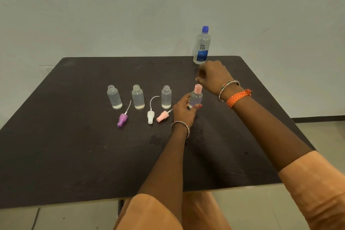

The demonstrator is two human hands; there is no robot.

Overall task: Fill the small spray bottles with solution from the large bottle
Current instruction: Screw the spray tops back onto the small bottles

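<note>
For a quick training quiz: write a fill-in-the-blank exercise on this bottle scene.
1. The large bottle has a ____ cap.
2. ____ small bottles stand open, without spray tops.
3. The left hand holds the small bottle whose spray top is ____.
4. The leftmost loose spray top on the table is ____.

Missing words: blue; three; pink; purple

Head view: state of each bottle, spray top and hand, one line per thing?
Large bottle: upright, blue cap on, table's far edge.
Three small bottles: upright, uncapped, holding clear liquid.
Fourth small bottle: upright, pink top on.
Purple spray top: lying loose on the table.
White spray top: lying loose.
Pink spray top: lying loose.
Left hand: grips the fourth bottle.
Right hand: fingers curled just above its top.
</note>
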